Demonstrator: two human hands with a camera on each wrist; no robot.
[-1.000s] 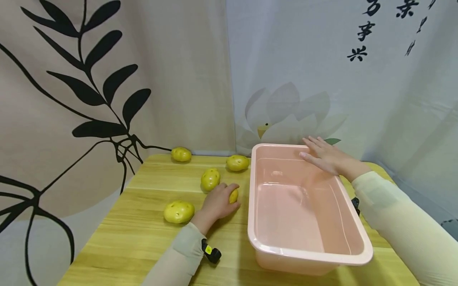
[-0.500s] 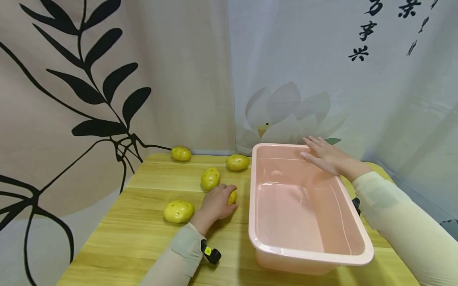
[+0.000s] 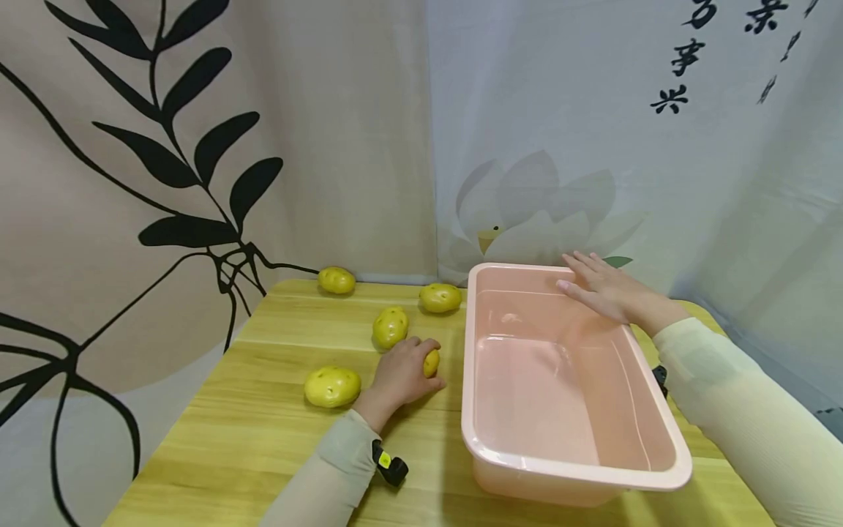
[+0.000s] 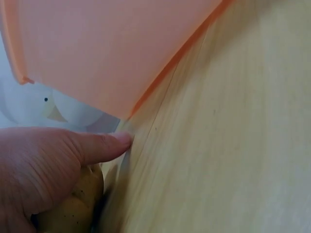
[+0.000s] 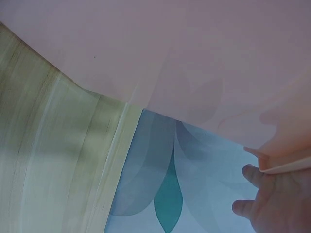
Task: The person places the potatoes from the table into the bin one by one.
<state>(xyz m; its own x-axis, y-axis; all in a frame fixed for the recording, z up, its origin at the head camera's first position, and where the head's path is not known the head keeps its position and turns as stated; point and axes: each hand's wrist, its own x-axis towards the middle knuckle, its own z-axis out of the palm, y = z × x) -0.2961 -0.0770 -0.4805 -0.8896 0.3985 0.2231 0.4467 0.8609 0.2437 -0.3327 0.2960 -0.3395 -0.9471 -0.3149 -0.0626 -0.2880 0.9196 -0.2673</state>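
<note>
My left hand is round a small yellow potato on the wooden table, index finger over its far side and thumb on its near side. In the left wrist view the thumb lies straight above the potato; the other fingers are hidden. My right hand rests with fairly straight fingers on the far right corner of a pink plastic tub. Right wrist view: fingertips of the right hand reach past the tub's rim. Nothing lies inside the tub.
More potatoes lie left of the tub: one just beyond the left hand, one left of it, and two at the back edge. A printed curtain hangs behind the table.
The head view has shifted slightly. The left thumb sticks out a little further from the potato than half a second ago. The right hand, tub and other potatoes stay put.
</note>
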